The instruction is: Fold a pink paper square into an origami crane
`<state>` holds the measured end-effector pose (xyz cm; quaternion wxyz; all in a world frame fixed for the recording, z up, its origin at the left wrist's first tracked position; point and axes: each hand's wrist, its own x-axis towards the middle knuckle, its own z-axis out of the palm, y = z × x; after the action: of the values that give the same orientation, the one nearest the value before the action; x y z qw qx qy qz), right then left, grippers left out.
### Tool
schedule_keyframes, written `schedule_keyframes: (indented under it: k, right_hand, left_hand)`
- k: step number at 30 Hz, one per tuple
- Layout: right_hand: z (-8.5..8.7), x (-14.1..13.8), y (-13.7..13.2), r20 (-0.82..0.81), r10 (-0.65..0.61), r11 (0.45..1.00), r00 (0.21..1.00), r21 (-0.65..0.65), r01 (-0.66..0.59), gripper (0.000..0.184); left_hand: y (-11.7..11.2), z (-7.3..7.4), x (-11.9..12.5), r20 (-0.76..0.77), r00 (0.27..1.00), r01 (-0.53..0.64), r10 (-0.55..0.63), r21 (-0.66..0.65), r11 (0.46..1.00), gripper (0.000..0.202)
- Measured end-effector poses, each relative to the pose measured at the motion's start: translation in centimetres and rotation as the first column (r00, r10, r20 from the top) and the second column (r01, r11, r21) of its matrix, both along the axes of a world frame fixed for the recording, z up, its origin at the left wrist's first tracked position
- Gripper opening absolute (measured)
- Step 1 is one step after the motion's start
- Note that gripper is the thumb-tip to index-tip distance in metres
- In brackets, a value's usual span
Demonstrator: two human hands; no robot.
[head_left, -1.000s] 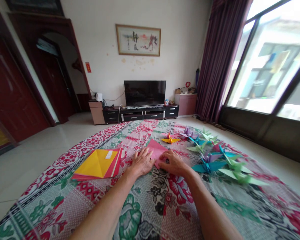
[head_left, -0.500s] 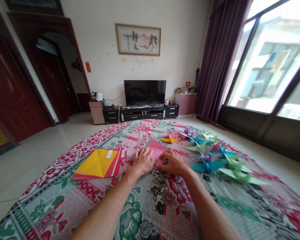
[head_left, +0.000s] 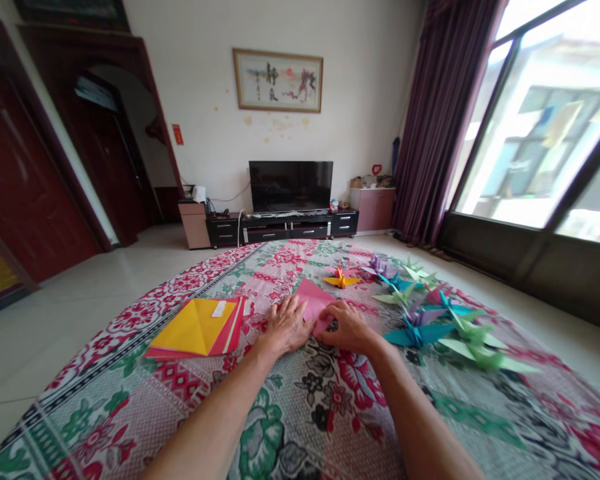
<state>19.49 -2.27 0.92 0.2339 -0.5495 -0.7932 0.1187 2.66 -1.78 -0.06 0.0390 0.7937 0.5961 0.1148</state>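
A pink sheet of origami paper [head_left: 314, 297] lies on the tablecloth between my hands, one corner pointing away from me. My left hand [head_left: 289, 325] rests on its left side, fingers stretched out and lying flat. At the lower right edge, my right hand [head_left: 346, 325] is closed, thumb and fingertips pinching the paper. Part of the sheet's near side is hidden beneath my fingers. A yellow-orange paper crane [head_left: 341, 279] stands just beyond the sheet.
To the left sits a stack of square papers [head_left: 190, 327], yellow on top with red below. Several folded cranes, blue [head_left: 420, 333], green [head_left: 480, 348] and purple [head_left: 379, 263], crowd the right side. A patterned tablecloth [head_left: 320, 427] covers the round table.
My left hand has shifted very slightly to the right over the pink paper. The right hand keeps its pinch in nearly the same place.
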Motion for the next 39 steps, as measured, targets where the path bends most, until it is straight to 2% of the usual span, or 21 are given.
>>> schedule_keyframes:
  k: [6, 14, 22, 27, 34, 39]
  right_hand:
    - [0.4, -0.1, -0.4, 0.007, 0.006, 1.000, 1.000, -0.015, -0.006, 0.030]
    - [0.9, 0.9, -0.3, -0.045, 0.152, 0.986, 0.987, -0.057, -0.154, 0.029]
    - [1.1, 1.2, -0.3, -0.060, 0.192, 0.977, 0.980, -0.079, -0.197, 0.022]
    - [0.7, 1.2, 0.1, -0.039, 0.176, 0.981, 0.984, -0.077, -0.178, 0.027]
    - [0.4, 0.4, 0.0, 0.011, 0.073, 0.996, 0.997, -0.056, -0.073, 0.053]
    - [0.3, -0.5, -0.2, 0.074, 0.020, 0.999, 0.997, -0.050, -0.016, 0.056]
  left_hand:
    - [-0.1, -0.1, 0.1, -0.006, 1.000, -0.002, 0.002, -0.004, 1.000, 0.061]
    - [-0.1, -0.2, 0.1, -0.007, 1.000, 0.001, -0.001, -0.006, 1.000, 0.065]
    - [-0.3, 0.3, 0.2, -0.026, 1.000, 0.000, -0.001, -0.047, 0.999, 0.069]
    - [-0.3, 0.5, 0.3, -0.028, 1.000, -0.004, 0.002, -0.068, 0.998, 0.074]
    - [-0.4, 0.5, 0.1, -0.026, 0.999, 0.019, -0.021, -0.080, 0.997, 0.075]
    - [-0.5, 0.5, 0.0, -0.018, 0.999, 0.026, -0.028, -0.100, 0.995, 0.075]
